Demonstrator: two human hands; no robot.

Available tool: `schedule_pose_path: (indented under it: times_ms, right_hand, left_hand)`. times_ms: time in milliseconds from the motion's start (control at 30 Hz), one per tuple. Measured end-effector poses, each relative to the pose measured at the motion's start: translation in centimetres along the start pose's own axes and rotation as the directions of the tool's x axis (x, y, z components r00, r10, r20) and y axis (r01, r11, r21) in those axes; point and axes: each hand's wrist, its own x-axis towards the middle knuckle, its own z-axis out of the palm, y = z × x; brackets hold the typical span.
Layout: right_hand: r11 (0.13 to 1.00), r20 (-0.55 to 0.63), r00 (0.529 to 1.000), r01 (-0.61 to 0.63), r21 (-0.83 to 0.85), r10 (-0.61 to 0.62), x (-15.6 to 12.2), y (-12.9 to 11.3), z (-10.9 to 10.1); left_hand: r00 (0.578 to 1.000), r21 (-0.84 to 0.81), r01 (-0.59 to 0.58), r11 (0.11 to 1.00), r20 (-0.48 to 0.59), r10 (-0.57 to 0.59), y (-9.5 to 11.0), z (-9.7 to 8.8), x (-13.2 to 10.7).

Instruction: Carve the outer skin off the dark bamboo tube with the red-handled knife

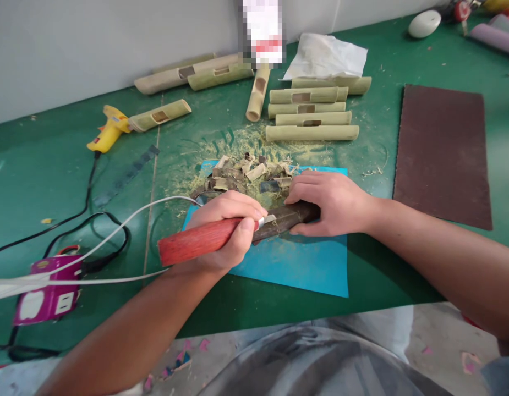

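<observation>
My left hand (231, 228) is closed around the red wooden handle (196, 242) of a carving tool whose metal tip meets a dark bamboo piece (293, 215). My right hand (328, 201) lies over that dark bamboo piece, fingers wrapped on it, pressing it onto a blue mat (295, 264). Behind the hands sits a pile of cut bamboo chips (246, 171) with sawdust around it.
Several pale bamboo tubes (312, 115) with cut windows lie at the back, more along the wall. A yellow glue gun (108, 129), black and white cables and a purple power strip (48, 291) are left. A brown sheet (444, 154) lies right, white cloth (326, 55) behind.
</observation>
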Motion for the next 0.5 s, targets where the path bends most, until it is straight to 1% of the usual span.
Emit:
schedule_pose_path:
  times_ms: [167,333,500]
  right_hand:
    - [1.000,0.009,1.000,-0.003,-0.002,0.003,0.02,-0.05,-0.01]
    - [1.000,0.005,1.000,-0.005,-0.003,0.005,-0.04,-0.02,0.02]
    - [1.000,0.004,1.000,-0.002,-0.005,0.003,0.00,-0.03,0.00]
  left_hand:
    - [1.000,-0.003,0.007,1.000,0.009,-0.007,0.29,-0.15,0.10]
    - [0.998,0.007,0.029,1.000,0.053,-0.030,0.34,-0.27,0.15]
    - [1.000,-0.040,0.027,0.999,0.008,-0.027,-0.08,-0.06,0.10]
